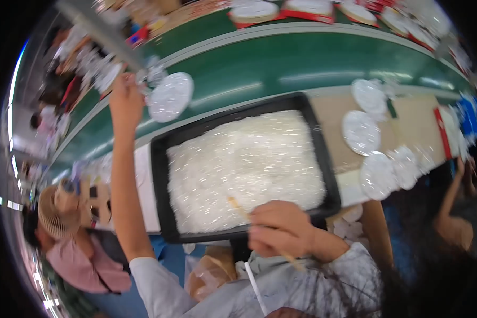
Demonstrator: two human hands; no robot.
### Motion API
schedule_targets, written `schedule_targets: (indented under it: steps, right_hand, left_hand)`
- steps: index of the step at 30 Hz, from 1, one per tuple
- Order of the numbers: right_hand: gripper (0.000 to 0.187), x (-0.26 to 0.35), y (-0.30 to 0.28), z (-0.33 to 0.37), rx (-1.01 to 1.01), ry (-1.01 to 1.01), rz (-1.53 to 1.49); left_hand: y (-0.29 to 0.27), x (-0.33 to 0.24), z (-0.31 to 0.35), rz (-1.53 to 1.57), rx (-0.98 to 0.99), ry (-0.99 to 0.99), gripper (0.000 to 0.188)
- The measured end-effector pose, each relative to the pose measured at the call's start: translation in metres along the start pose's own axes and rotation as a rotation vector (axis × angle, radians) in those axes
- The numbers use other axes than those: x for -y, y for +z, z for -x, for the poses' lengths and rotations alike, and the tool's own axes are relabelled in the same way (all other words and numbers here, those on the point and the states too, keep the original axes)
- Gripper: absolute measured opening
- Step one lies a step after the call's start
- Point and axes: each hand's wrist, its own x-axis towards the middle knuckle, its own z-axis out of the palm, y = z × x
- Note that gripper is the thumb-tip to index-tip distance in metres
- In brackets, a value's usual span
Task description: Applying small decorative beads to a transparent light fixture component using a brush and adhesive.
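My left hand reaches out over the green conveyor belt at the far left, fingers drawn together. Motion blur hides what they hold, if anything. Close by are a white disc in clear wrap and another white round piece. In my right hand, a thin wooden stick is pinched, its tip over the near part of a black tray. Small, shiny, translucent white pieces fill that tray; they are too small to name.
Several clear-wrapped white discs lie on brown cardboard right of the tray. The green conveyor belt runs behind it. White round pieces on red bases line the far side. Other people sit at left and right.
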Motion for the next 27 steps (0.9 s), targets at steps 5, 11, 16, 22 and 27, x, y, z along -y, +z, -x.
schedule_targets:
  steps: [5,11,16,22,27]
  right_hand:
    - [0.02,0.006,0.024,-0.009,-0.009,-0.077,-0.035]
    - [0.022,-0.002,-0.008,0.001,0.112,0.069,0.014]
    - [0.022,0.01,0.006,-0.006,0.041,0.022,-0.057]
    - [0.024,0.014,0.013,-0.015,0.067,0.0,-0.09]
    - [0.024,0.021,-0.004,-0.008,0.059,-0.014,-0.035]
  left_hand:
    - [0.032,0.174,-0.054,-0.424,0.145,-0.081,0.028]
    - [0.055,0.104,-0.021,-0.434,0.286,-0.142,0.072]
    - [-0.108,0.08,0.042,-0.812,0.363,-0.057,0.063]
    - [-0.164,0.131,0.121,-0.939,0.258,-0.313,0.069]
    - [-0.14,0.118,0.119,-0.918,-0.09,-0.319,0.068]
